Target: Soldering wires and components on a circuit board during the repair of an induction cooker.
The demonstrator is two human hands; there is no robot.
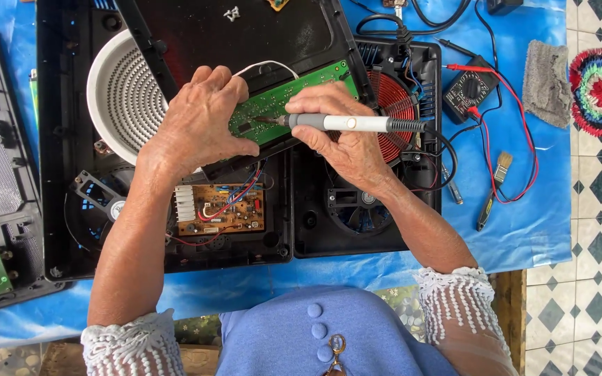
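Blue buttoned garment and lace cuffs closest to the lens, forearms reaching up and away over the desk. Right hand closed in a pen-like grip around a grey soldering iron, tip pointing left and resting on the green circuit board. Left hand curled over the left end of that same board, thumb beneath, fingers on top, grip tight on the board's edge. Board tilted, propped against a black panel raised over the opened black casing. Just left of the hand, a white ridged round coil holder; behind the right hand, a red-copper coil. Below the left hand, a brown circuit board with red and blue wires, set inside the casing; a fan under the right wrist. Farther right on the blue sheet: a black multimeter with red leads, a small brush, a grey cloth.
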